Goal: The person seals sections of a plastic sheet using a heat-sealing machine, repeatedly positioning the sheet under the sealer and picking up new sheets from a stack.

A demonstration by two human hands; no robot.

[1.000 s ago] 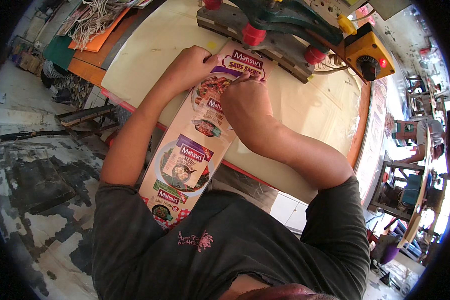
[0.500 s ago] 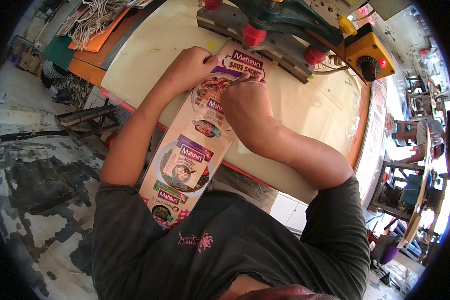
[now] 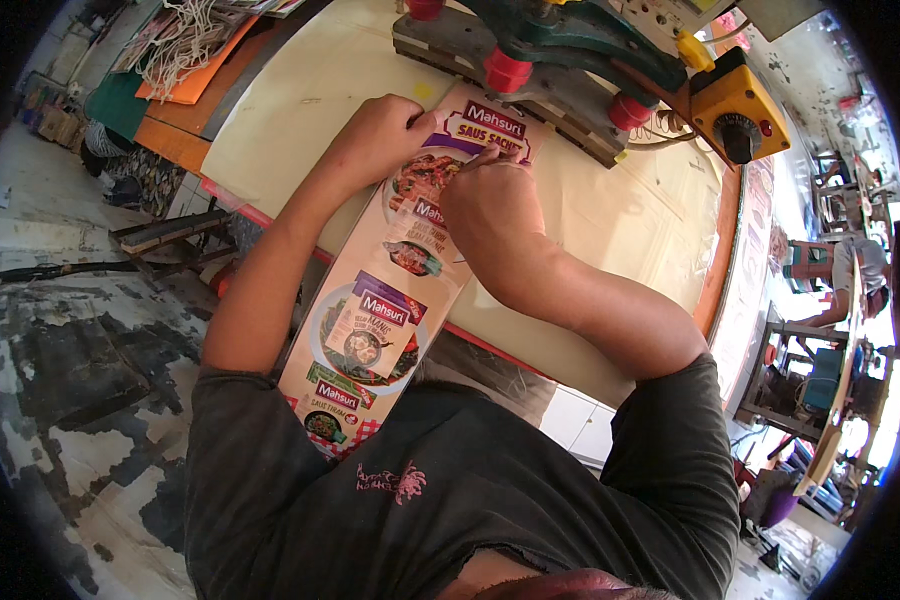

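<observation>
A long printed cardboard panel [image 3: 355,270], with pictures of food dishes, runs from my body up to the edge of a press machine [image 3: 560,70]. My left hand [image 3: 395,130] is closed at the panel's left edge near its far end, fingers curled and thumb against it. Across the right edge lies my right hand [image 3: 495,195], bent at the wrist, its fingers curled in on the printed face. Its thumb is hidden. The panel's far end meets the dark metal bar of the machine, which has red round pads.
A yellow control box [image 3: 738,105] with a black knob stands right of the press. The cream-covered table [image 3: 630,240] lies beneath. White strings [image 3: 185,50] and orange sheets sit at the far left. A seated person [image 3: 860,275] is off to the right.
A red light on the yellow control box was lit and is now dark. Both hands and the panel have stayed almost exactly in place.
</observation>
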